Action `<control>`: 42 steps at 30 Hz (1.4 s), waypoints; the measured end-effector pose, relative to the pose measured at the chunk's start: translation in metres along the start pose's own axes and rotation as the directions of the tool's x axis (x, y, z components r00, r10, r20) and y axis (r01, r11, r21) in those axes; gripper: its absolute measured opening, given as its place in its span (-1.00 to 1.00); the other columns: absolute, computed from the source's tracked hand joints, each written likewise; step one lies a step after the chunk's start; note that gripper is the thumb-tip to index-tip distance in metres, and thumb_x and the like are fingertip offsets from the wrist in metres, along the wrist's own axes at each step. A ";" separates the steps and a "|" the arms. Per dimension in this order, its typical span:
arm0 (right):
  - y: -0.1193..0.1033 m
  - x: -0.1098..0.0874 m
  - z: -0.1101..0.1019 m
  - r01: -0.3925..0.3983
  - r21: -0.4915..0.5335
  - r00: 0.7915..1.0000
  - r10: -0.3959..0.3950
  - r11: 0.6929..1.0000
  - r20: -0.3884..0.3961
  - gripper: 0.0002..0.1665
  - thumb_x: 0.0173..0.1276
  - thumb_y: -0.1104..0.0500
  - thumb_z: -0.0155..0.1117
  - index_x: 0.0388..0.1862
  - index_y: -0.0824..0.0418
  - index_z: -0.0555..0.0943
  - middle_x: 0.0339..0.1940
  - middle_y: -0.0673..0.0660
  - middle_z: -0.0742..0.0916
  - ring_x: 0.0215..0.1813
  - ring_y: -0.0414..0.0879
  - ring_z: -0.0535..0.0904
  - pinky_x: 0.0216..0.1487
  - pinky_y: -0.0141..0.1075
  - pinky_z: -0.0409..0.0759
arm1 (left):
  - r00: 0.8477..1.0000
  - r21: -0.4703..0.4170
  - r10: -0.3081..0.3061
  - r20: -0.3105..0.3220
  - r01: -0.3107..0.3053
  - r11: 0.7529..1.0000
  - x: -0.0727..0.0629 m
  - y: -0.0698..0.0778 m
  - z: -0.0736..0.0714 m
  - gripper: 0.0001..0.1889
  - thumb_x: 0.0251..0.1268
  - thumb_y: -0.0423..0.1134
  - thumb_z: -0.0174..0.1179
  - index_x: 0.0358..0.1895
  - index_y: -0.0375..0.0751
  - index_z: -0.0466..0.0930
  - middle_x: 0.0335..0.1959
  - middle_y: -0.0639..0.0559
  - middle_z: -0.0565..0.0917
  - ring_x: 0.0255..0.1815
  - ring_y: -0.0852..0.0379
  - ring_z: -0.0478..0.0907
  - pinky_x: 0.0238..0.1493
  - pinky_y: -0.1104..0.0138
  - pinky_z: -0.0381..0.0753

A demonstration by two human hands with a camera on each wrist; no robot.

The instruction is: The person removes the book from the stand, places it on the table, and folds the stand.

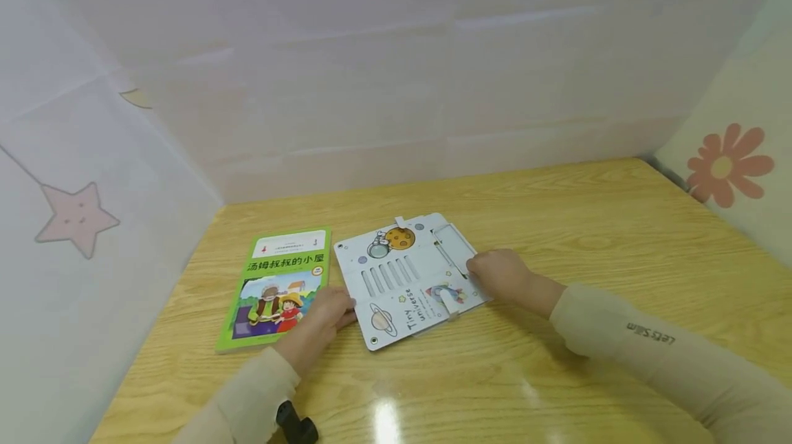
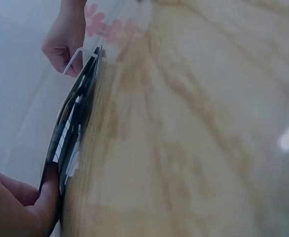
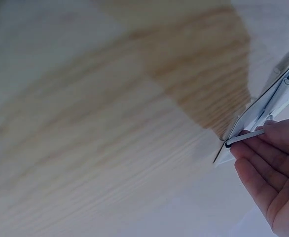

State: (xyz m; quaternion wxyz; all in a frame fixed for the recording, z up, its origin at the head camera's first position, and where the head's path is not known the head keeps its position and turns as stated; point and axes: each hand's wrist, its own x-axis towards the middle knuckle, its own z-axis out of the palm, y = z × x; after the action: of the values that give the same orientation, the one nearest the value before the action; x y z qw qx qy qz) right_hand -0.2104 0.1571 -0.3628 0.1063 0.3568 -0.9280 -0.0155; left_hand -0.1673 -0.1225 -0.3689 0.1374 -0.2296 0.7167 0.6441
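A white book stand (image 1: 396, 286) printed with planets, an astronaut and "Tiny universe" lies folded on the table in the head view. At its left edge my left hand (image 1: 324, 313) pinches the panel; the left wrist view shows the thumb (image 2: 50, 192) against the stand's dark, layered side. My right hand (image 1: 504, 273) is at the opposite edge. In the right wrist view, that hand (image 3: 277, 173) pinches a thin white wire bar (image 3: 245, 137) of the stand between thumb and fingers. The fingers of my left hand are partly hidden behind the panel.
A green-bordered picture book (image 1: 278, 289) lies flat left of the stand, close to my left hand. The wooden table (image 1: 588, 224) meets pale printed cloth walls (image 1: 433, 86) at the back and sides. A black device (image 1: 297, 423) sits by the left sleeve.
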 end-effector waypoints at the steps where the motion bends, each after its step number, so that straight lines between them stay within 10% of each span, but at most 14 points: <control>1: 0.000 0.000 0.000 -0.002 0.000 1.000 0.002 1.000 -0.003 -0.71 0.09 0.36 0.14 -0.76 0.16 0.40 -0.78 -0.02 0.44 -0.73 -0.21 0.25 -0.78 -0.36 0.28 | 1.000 -0.001 -0.007 -0.004 0.007 1.000 0.002 0.001 0.000 -0.73 0.07 -0.58 -0.08 -0.10 -0.52 0.38 -0.23 -0.26 0.52 -0.37 0.05 0.53 -0.30 0.33 0.53; 20: -0.011 -0.003 -0.002 -0.028 -0.019 0.999 0.028 0.999 -0.018 -0.76 0.04 0.39 0.12 -0.74 0.16 0.43 -0.76 0.01 0.49 -0.71 -0.19 0.30 -0.78 -0.30 0.31 | 0.995 0.111 -0.008 -0.098 0.019 0.994 0.029 0.022 0.000 -0.67 0.01 -0.61 -0.13 -0.07 -0.56 0.35 -0.29 -0.18 0.43 -0.59 0.20 0.37 -0.60 0.50 0.41; 30: -0.014 -0.004 0.000 -0.046 -0.011 0.999 0.046 0.999 -0.020 -0.80 0.05 0.37 0.13 -0.71 0.21 0.46 -0.76 0.04 0.49 -0.72 -0.17 0.29 -0.79 -0.31 0.29 | 0.994 0.105 0.004 -0.107 0.007 0.994 0.040 0.024 0.001 -0.68 0.01 -0.60 -0.14 -0.09 -0.53 0.38 -0.28 -0.18 0.45 -0.43 0.13 0.41 -0.45 0.46 0.46; 42: -0.015 0.001 -0.002 -0.073 -0.002 0.997 0.073 0.997 0.002 -0.77 0.05 0.40 0.09 -0.73 0.20 0.45 -0.79 0.03 0.48 -0.73 -0.18 0.26 -0.79 -0.31 0.29 | 0.991 0.135 0.049 -0.128 -0.031 0.990 0.044 0.027 0.002 -0.83 -0.07 -0.62 -0.17 -0.59 -0.30 0.32 -0.66 -0.01 0.33 -0.75 0.25 0.20 -0.72 0.52 0.22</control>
State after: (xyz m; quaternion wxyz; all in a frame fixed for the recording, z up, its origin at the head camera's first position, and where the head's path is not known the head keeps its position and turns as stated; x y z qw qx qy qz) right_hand -0.2012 0.1453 -0.3622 0.1063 0.3225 -0.9405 -0.0128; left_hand -0.2190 -0.1257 -0.3674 0.0920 -0.2474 0.7698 0.5812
